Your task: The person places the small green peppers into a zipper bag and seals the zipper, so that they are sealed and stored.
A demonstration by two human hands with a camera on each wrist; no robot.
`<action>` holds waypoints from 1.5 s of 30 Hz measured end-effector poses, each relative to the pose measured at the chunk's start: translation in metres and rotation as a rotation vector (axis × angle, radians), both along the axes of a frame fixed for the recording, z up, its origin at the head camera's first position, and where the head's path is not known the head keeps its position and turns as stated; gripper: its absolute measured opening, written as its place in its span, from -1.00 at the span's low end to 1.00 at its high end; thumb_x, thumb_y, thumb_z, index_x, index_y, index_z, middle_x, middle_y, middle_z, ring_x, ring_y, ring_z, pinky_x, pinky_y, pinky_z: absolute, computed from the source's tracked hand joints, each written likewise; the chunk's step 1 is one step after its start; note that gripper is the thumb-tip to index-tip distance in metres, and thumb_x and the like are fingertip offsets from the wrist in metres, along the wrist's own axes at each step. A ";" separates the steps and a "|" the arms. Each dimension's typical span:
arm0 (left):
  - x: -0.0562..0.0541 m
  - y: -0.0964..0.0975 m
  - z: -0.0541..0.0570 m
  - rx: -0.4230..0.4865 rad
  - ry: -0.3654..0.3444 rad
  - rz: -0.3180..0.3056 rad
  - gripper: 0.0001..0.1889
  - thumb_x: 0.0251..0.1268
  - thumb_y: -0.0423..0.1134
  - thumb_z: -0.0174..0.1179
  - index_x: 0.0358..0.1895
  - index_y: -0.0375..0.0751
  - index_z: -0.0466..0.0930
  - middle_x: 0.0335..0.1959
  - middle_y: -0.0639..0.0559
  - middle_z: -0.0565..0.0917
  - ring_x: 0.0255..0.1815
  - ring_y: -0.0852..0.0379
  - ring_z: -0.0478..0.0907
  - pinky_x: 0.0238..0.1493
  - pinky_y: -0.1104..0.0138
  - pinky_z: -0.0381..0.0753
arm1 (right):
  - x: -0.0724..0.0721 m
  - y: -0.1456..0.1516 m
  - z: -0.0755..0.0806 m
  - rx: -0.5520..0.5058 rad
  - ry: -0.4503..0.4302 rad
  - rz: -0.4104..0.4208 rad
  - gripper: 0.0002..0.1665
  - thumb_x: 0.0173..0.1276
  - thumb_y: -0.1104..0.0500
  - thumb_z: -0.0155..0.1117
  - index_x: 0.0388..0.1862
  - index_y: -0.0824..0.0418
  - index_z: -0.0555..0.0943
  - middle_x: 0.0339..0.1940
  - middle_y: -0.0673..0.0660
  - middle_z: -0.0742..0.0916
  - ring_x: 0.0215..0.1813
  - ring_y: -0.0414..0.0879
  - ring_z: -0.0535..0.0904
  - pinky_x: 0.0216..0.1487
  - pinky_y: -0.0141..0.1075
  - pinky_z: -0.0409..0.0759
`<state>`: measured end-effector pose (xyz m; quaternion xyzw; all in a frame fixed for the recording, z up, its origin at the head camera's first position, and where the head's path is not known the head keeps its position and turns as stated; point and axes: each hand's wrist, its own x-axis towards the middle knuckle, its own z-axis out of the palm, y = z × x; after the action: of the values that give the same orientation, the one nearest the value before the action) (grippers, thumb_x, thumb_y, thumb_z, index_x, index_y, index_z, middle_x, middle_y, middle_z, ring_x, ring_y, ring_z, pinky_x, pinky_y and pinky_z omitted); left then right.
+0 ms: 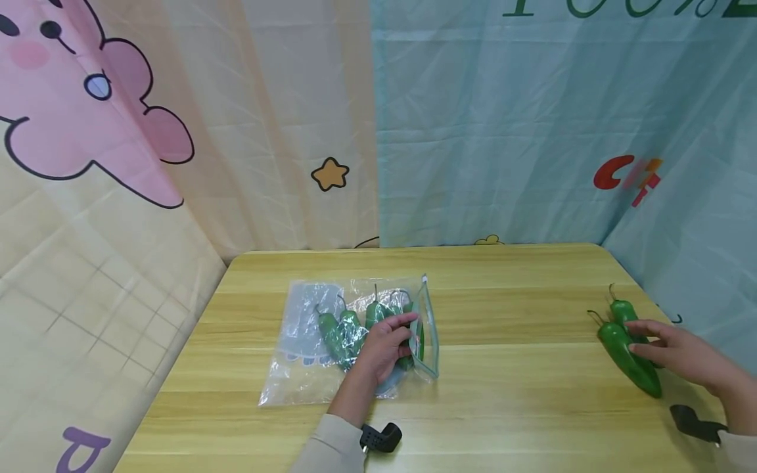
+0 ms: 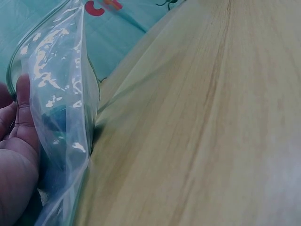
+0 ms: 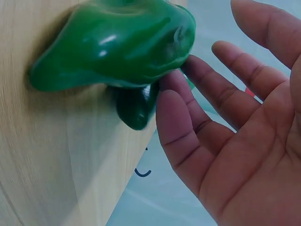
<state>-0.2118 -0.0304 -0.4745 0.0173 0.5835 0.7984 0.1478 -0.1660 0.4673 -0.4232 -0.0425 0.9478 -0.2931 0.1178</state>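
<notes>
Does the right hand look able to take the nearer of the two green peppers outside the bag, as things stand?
Probably yes: the right hand is right at the nearer pepper, with nothing visible in between; the plastic bag lies well aside.

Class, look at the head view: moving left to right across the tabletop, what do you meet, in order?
Left edge of the clear bag → leftmost bagged green pepper → left hand → bag's green-rimmed mouth → nearer loose green pepper → right hand.
</notes>
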 end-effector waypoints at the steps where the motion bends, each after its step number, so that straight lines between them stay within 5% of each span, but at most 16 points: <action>1: 0.000 0.000 0.000 0.000 0.000 0.000 -0.58 0.27 -0.49 0.06 0.22 -0.42 0.52 -0.01 -0.12 0.59 -0.32 0.17 0.56 -0.34 0.39 0.61 | 0.000 0.000 -0.001 0.002 0.004 0.006 -0.23 0.58 0.03 0.04 0.39 0.66 0.14 0.30 0.70 0.28 0.17 0.55 0.39 -0.22 -0.12 0.64; 23: 0.001 -0.001 0.000 0.004 0.004 0.001 -0.59 0.29 -0.49 0.06 0.21 -0.43 0.52 -0.03 -0.10 0.61 -0.30 0.15 0.57 -0.32 0.38 0.62 | -0.006 -0.008 -0.014 0.005 0.035 0.034 -0.24 0.48 0.09 0.20 0.34 0.65 0.22 0.22 0.73 0.36 0.21 0.59 0.33 -0.21 -0.32 0.60; 36: 0.002 -0.001 0.001 0.000 0.009 0.001 -0.59 0.28 -0.49 0.06 0.21 -0.45 0.52 -0.08 -0.08 0.60 -0.31 0.16 0.57 -0.33 0.39 0.61 | -0.007 -0.012 -0.014 -0.001 0.077 0.034 -0.33 0.44 0.19 0.23 0.28 0.65 0.25 0.06 0.61 0.52 0.04 0.30 0.54 -0.29 -0.33 0.58; 43: 0.001 0.000 0.001 -0.010 0.005 -0.001 -0.60 0.29 -0.48 0.06 0.20 -0.43 0.53 -0.07 -0.08 0.60 -0.31 0.16 0.56 -0.34 0.39 0.59 | -0.004 -0.020 -0.019 -0.148 0.044 0.012 -0.29 0.50 0.17 0.16 0.37 0.60 0.16 0.18 0.65 0.44 -0.10 -0.47 0.44 -0.26 -0.25 0.65; 45: 0.000 0.000 0.001 -0.011 0.005 0.000 -0.59 0.29 -0.48 0.06 0.21 -0.43 0.53 -0.06 -0.08 0.60 -0.31 0.16 0.56 -0.34 0.39 0.60 | -0.003 -0.023 -0.021 -0.206 0.042 0.013 -0.30 0.51 0.18 0.14 0.39 0.60 0.13 0.20 0.67 0.41 -0.12 -0.55 0.41 -0.27 -0.21 0.66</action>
<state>-0.2113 -0.0306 -0.4737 0.0183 0.5882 0.7951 0.1466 -0.1693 0.4442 -0.4438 -0.0665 0.9147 -0.3871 0.0948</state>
